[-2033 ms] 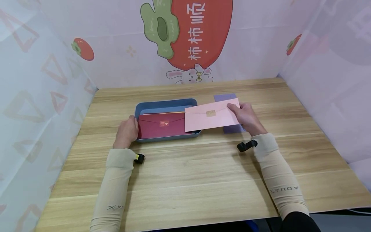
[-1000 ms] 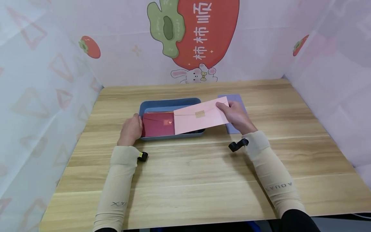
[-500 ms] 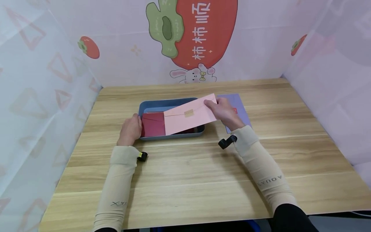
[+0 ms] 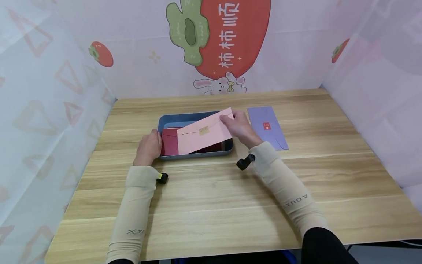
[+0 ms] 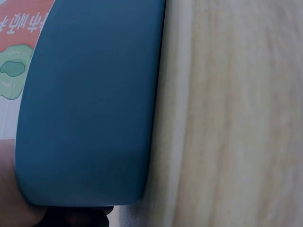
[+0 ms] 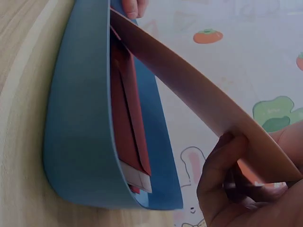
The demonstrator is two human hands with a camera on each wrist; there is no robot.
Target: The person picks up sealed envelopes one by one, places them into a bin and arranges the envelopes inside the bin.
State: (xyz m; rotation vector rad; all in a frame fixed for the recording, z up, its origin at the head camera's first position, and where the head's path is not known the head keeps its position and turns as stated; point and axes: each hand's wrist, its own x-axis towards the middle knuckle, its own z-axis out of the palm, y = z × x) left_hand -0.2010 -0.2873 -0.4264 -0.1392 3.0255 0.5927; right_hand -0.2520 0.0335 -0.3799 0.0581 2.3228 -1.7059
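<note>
My left hand (image 4: 147, 148) grips the left end of a blue tray (image 4: 197, 157). The left wrist view has the tray's long outer wall (image 5: 90, 104) filling much of it, with part of the hand (image 5: 14, 189) at its corner. A pink envelope (image 4: 194, 137) with a gold patch slants over the tray, its right end pinched between thumb and fingers of my right hand (image 4: 242, 128). Seen from the right wrist, the envelope (image 6: 199, 85) tilts, its far end low inside the tray and its near end raised. Beneath lies a dark red envelope (image 4: 169, 143), partly covered.
A purple envelope (image 4: 268, 128) with a red sticker lies on the wooden table (image 4: 204, 205) to the right of the tray. In the right wrist view, a pale paper edge (image 6: 137, 177) shows under the red envelope. Printed cloth walls (image 4: 132, 73) enclose the table.
My right hand has carried the pink envelope leftward over the tray, covering more of the dark red one and uncovering the purple envelope. The left hand has stayed at the tray's end.
</note>
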